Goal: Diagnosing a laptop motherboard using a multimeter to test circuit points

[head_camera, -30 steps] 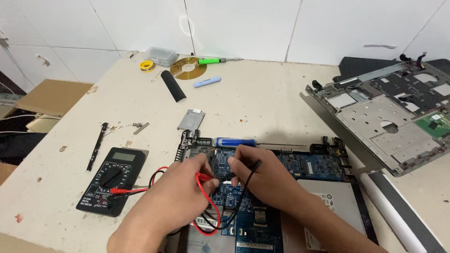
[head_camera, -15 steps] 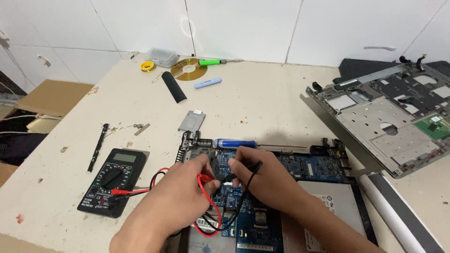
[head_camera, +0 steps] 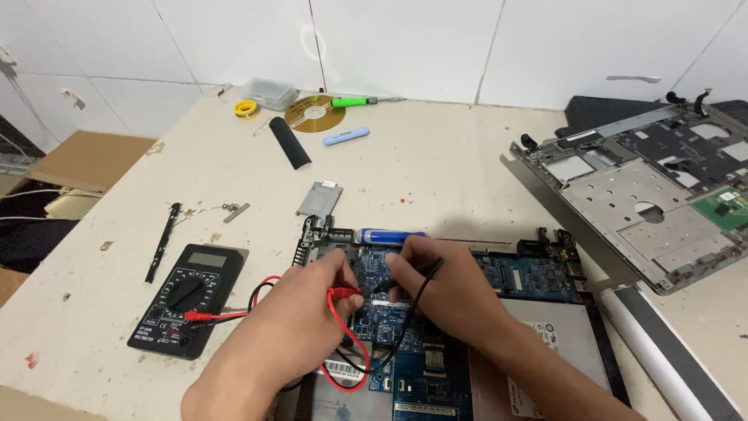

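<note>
White tiled walls back a scuffed cream worktable (head_camera: 436, 168), where a blue laptop circuit board (head_camera: 538, 277) lies near the front edge. Left of it sits a black multimeter (head_camera: 183, 296). Left hand (head_camera: 300, 331) pinches the red probe (head_camera: 343, 294); right hand (head_camera: 448, 292) grips the black probe (head_camera: 417, 274), both tips on the board.

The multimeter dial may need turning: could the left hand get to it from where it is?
Probably yes: the multimeter lies just beside the left hand on bare table, though that hand holds the red probe.
</note>
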